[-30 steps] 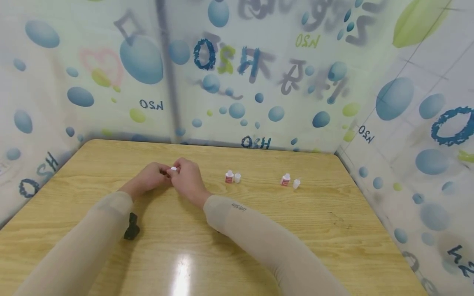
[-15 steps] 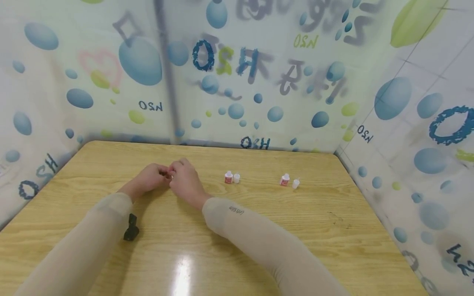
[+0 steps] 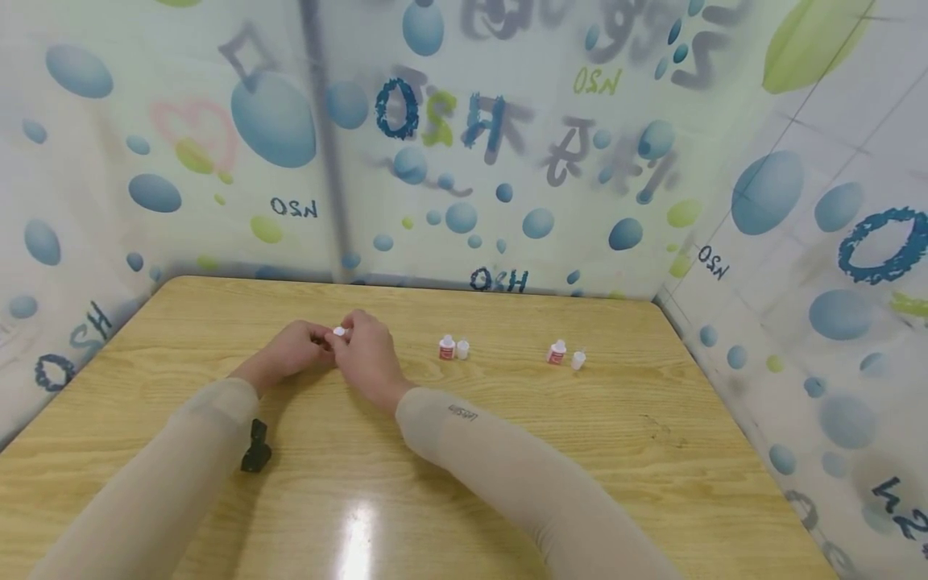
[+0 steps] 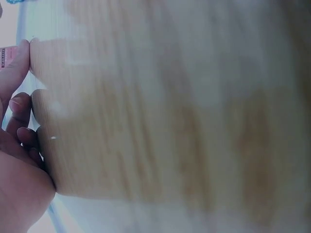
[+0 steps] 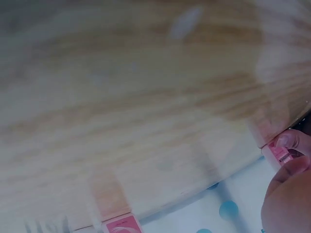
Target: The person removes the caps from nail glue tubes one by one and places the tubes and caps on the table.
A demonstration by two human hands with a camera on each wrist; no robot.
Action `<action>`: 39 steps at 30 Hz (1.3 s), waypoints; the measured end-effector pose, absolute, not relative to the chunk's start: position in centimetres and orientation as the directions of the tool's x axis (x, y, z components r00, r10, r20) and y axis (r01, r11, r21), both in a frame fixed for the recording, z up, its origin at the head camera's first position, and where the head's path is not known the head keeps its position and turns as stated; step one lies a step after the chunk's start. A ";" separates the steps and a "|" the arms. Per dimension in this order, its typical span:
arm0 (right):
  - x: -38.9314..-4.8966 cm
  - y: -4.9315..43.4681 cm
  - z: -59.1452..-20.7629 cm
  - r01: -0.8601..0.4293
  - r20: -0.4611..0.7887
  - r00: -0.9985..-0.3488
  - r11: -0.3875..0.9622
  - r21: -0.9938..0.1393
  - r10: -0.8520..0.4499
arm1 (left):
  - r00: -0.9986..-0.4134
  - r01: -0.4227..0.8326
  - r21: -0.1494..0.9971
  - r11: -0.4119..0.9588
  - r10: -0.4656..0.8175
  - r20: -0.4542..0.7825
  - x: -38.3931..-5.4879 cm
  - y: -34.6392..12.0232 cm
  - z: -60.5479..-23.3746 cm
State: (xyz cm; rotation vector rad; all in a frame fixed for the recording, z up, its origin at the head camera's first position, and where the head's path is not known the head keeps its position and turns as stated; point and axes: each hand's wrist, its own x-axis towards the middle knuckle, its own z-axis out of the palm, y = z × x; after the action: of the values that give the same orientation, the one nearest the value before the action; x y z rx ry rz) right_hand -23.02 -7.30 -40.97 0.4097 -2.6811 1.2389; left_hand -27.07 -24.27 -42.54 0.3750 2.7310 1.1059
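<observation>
- Your left hand [image 3: 293,350] is gripping the bottle [image 5: 280,154] on the left of the tabletop [image 3: 507,467].
- Your right hand [image 3: 368,356] is pinching its white top [image 3: 339,331].
- Two more bottles [image 3: 446,353] are standing rightward.

Head view's bright: white glare on your side of the table [image 3: 689,483], soft shadows on it beside your sleeves [image 3: 159,475]. Your wrist views are dim, hazy, table grain blurred.

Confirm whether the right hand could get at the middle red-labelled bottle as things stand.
Probably yes: nothing visible stands between the right hand and the middle bottle. Likely needs freeing first, though: it and the left hand are both at the held bottle.
</observation>
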 end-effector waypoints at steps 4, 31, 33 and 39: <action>-23.1 -7.3 -41.0 -0.302 0.253 -0.953 0.627 -0.718 -0.169 | -0.954 0.161 0.696 0.699 0.290 -0.070 -27.1 -24.3 -42.6; -23.6 -7.3 -40.2 -0.338 0.210 -0.941 0.743 -0.578 -0.265 | -0.948 0.165 0.710 0.684 0.309 -0.077 -27.2 -24.4 -42.9; -23.6 -7.3 -40.3 -0.334 0.215 -0.943 0.712 -0.618 -0.255 | -0.948 0.163 0.711 0.685 0.308 -0.079 -27.3 -24.5 -43.0; -23.2 -7.3 -40.5 -0.276 0.207 -0.961 0.580 -0.766 -0.184 | -0.948 0.133 0.708 0.694 0.297 -0.113 -27.5 -24.6 -43.0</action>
State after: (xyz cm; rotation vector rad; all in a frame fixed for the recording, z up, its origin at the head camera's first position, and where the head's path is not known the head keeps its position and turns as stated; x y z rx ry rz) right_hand -23.17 -7.30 -40.53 0.3943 -2.6987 1.3362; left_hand -27.49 -24.64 -43.01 0.3455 2.6857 1.0969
